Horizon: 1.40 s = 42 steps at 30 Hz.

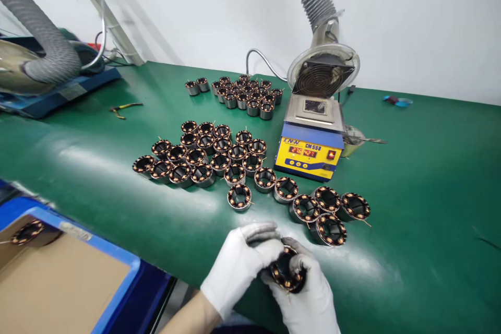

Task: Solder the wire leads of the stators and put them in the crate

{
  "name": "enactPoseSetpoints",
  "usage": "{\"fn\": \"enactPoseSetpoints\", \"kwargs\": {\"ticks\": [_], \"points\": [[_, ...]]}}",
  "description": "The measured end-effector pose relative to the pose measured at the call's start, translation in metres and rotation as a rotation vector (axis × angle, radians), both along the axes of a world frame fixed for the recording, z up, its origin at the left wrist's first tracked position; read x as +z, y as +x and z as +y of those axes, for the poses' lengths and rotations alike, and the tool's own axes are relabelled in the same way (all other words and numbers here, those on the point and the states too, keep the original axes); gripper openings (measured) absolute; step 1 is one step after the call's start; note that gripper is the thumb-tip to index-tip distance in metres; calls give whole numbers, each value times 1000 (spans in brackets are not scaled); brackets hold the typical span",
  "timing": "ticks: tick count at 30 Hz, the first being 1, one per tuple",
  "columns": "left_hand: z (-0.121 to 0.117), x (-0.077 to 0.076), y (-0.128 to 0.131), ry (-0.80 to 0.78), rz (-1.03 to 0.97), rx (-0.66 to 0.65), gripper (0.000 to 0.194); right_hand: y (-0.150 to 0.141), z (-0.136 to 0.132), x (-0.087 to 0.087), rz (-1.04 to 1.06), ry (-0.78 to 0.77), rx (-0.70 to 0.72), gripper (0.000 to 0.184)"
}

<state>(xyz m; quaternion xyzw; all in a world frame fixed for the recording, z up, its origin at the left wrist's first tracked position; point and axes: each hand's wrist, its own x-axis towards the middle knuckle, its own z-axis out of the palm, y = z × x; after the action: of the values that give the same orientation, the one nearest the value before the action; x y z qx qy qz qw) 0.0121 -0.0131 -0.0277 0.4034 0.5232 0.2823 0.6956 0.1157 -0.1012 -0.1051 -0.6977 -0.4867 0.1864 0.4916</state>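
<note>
Near the table's front edge, a motor stator (pixel 288 283) with copper windings and a dark core is held up between my two white-gloved hands. My right hand (pixel 309 292) wraps round it from the right, thumb at its inner rim. From the left, my left hand (pixel 245 253) is closed at the stator's upper left edge, thumb and fingers together; its fingertips are partly hidden. A thin copper lead pokes out at the stator's lower side. Just beyond my hands stand several more stators, the closest being one stator (pixel 331 230) to the right and another stator (pixel 239 197) ahead.
A blue and yellow solder pot (pixel 309 154) sits under a fume extraction hood (pixel 323 70), a small cup (pixel 352 141) beside it. Another stator group (pixel 242 99) stands farther back. Cutters (pixel 125 109) lie left. A blue bin (pixel 133 266) at lower left holds a stator.
</note>
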Motion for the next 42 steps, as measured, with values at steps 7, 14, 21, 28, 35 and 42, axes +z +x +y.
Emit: {"fn": "enactPoseSetpoints", "kwargs": {"ticks": [7, 14, 21, 28, 35, 42], "points": [[27, 8, -6, 54, 20, -198, 12, 11, 0, 0, -168, 12, 108, 33], [14, 3, 10, 39, 84, -61, 36, 4, 2, 0, -194, 33, 16, 33], [25, 6, 14, -1, -104, 99, 26, 5, 1, 1, -175, 15, 29, 34], [13, 2, 6, -104, 10, -29, 29, 3, 1, 3, -194, 22, 8, 34], [7, 4, 14, -65, 55, 57, 17, 7, 1, 2, -208, 19, 39, 34], [9, 1, 13, 40, 81, -86, 34, 13, 1, 2, -329, 59, 118, 34]]}}
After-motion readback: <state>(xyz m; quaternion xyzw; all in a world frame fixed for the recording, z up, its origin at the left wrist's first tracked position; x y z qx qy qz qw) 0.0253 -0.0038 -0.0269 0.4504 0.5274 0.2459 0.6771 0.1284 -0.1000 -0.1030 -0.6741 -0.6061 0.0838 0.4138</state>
